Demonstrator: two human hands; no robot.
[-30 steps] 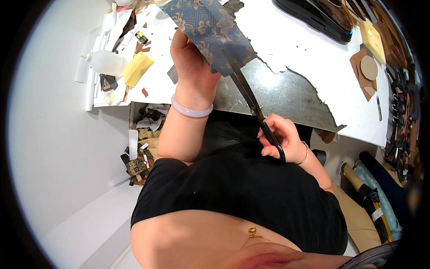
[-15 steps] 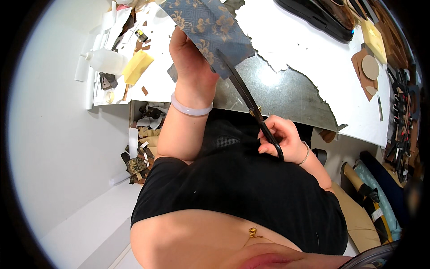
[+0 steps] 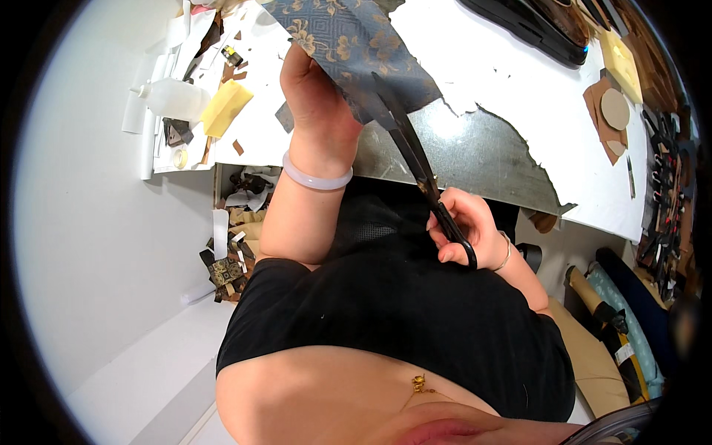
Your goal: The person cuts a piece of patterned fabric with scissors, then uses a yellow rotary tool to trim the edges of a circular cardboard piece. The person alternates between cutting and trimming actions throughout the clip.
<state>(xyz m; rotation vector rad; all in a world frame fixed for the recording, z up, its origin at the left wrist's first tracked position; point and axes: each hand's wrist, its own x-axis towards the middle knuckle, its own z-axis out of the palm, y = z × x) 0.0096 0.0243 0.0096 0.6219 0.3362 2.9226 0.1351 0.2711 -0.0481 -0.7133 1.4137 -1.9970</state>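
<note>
Long black scissors [image 3: 415, 159] (slim-bladed) bite patterned brocade [image 3: 348, 44].

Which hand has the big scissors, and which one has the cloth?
The right hand grips the black scissors by their handles. The left hand, the one with the pale bangle on its wrist, holds the blue patterned fabric.

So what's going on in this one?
A person is cutting a piece of dark blue patterned fabric with long black scissors. The left hand holds the fabric up over the worktable, and the right hand works the scissor handles near the body. The blades are part open, their tips at the fabric's lower edge. A yellow sponge and a white bottle lie on the table's left end.
</note>
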